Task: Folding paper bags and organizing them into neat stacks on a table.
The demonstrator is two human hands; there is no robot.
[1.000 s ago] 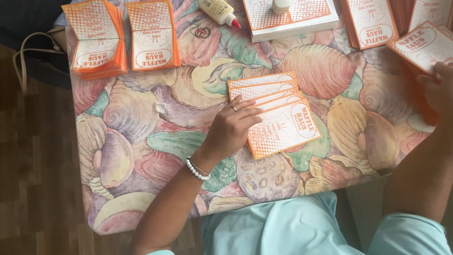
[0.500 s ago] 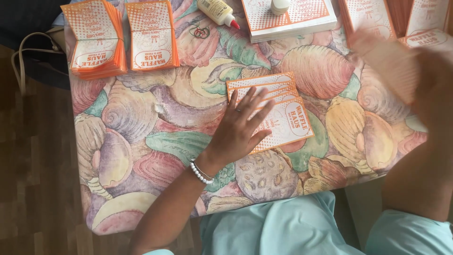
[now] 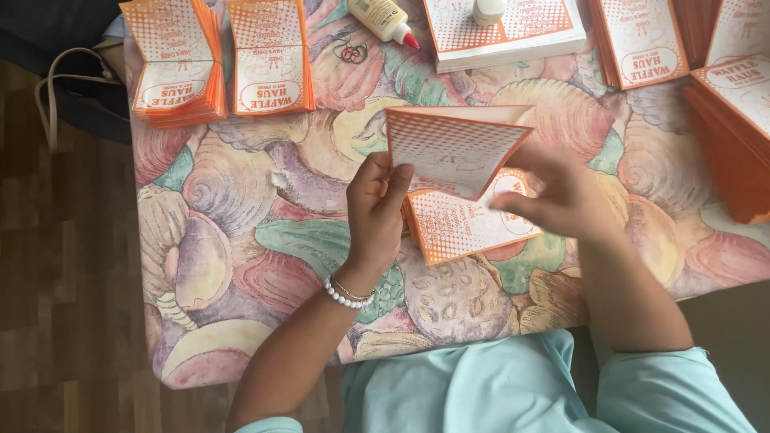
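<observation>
**Orange card held up between both hands**

Above the middle of the patterned surface (image 3: pixel 241 208), an orange-and-white printed card (image 3: pixel 457 148) is lifted clear of the small fanned pile of like cards (image 3: pixel 461 228) lying beneath it. The left hand (image 3: pixel 377 208) pinches the card's lower left edge, thumb and fingers closed on it; a white bead bracelet (image 3: pixel 343 295) circles that wrist. The right hand (image 3: pixel 561 196) is blurred, its fingers curled at the card's right side, seemingly gripping that edge, though the exact grip is hard to make out.

Along the far edge of the surface lie more stacks of the same cards: two stacks at the left (image 3: pixel 172 64), (image 3: pixel 269 56), a broader stack in the centre (image 3: pixel 505 32) with a small white bottle (image 3: pixel 488 10) standing on it, and further stacks at the right (image 3: pixel 642 40), (image 3: pixel 734 104). A glue bottle with a red tip (image 3: pixel 383 18) lies on its side between the left stacks and the centre one. A pale blue garment (image 3: pixel 481 385) covers the person's lap at the near edge.
</observation>
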